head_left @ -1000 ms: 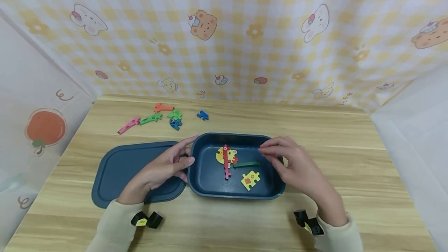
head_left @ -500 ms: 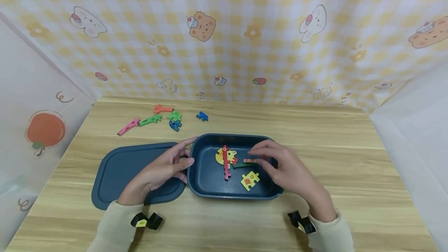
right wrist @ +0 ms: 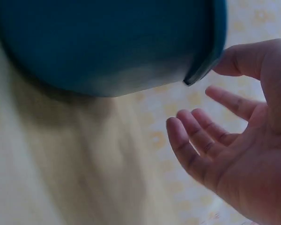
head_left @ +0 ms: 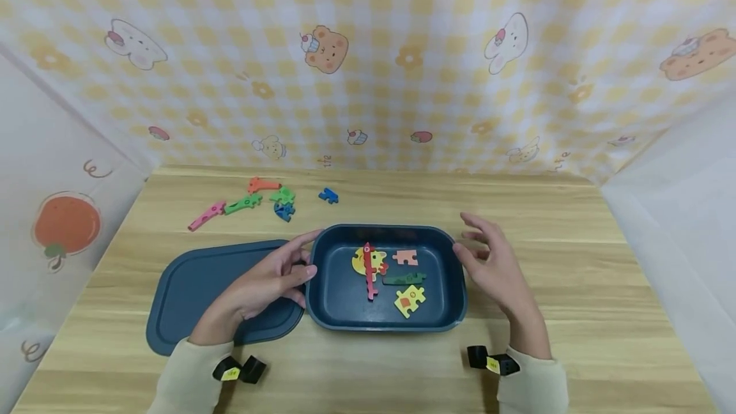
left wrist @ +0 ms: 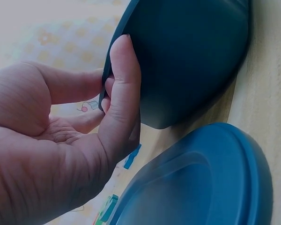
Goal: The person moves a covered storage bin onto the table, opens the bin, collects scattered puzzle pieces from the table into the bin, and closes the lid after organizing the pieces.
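A dark blue rectangular box (head_left: 386, 327) stands in the middle of the table. My left hand (head_left: 270, 281) pinches its left rim, thumb on one side and fingers curled against the outer wall in the left wrist view. At the right rim my right hand (head_left: 496, 262) is held with loosely spread fingers and holds nothing; its thumb tip is right at the rim. Inside the box lie a salmon puzzle piece (head_left: 406, 257), a dark green one (head_left: 404, 279), a yellow one with an orange patch (head_left: 409, 300), and a long red piece (head_left: 368, 273) across a round yellow one (head_left: 359, 263).
A matching dark blue lid (head_left: 190, 299) lies left of the box, partly under my left forearm. Behind it are several loose puzzle pieces: pink (head_left: 207, 216), green (head_left: 243, 203), orange (head_left: 266, 185) and blue (head_left: 329, 195). A checked cloth (head_left: 379, 94) hangs at the table's back edge.
My right hand reached into the box with the salmon puzzle piece, let it go there and moved out to the right rim. The left hand kept its hold on the box.
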Demonstrator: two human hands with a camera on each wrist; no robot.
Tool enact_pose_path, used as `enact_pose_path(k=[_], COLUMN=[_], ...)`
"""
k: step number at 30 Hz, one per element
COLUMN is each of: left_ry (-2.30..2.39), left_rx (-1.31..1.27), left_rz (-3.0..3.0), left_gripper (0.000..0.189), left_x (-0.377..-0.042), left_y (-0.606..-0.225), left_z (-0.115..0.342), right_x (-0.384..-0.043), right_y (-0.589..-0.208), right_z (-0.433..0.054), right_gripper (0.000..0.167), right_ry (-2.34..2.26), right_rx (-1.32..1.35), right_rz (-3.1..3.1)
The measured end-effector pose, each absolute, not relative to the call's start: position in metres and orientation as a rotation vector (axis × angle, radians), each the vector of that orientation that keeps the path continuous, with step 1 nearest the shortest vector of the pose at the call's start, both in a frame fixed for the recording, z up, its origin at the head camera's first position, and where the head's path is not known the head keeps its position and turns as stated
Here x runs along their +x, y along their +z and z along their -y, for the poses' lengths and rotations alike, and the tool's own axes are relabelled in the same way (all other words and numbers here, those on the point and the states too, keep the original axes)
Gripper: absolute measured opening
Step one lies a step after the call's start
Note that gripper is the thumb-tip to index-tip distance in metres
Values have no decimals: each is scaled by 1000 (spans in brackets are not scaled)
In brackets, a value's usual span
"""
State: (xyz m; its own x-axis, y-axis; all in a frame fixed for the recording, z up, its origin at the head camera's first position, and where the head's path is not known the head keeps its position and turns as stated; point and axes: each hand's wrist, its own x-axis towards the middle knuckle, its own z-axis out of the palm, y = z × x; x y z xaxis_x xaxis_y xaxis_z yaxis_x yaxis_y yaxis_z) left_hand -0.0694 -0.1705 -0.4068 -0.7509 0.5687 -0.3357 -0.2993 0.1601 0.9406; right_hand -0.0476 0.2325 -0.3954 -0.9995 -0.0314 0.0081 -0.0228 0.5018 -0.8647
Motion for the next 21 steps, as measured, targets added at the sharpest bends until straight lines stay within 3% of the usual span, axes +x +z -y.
enact_pose_path(k=[6,21], left_ry=[1675,1657], left_rx=[279,277], left_rz=[-1785,-1793], left_gripper=[71,70], left_x=[-69,-71], left_y=[-407,-407], left_z=[171,167], right_x=[-41,-28], right_y=[-414,-448], right_z=[-246,-268], right_gripper=[49,59], right_ry=[-1792,-2175], right_rx=[83,-320], right_rz=[-2350,-1722])
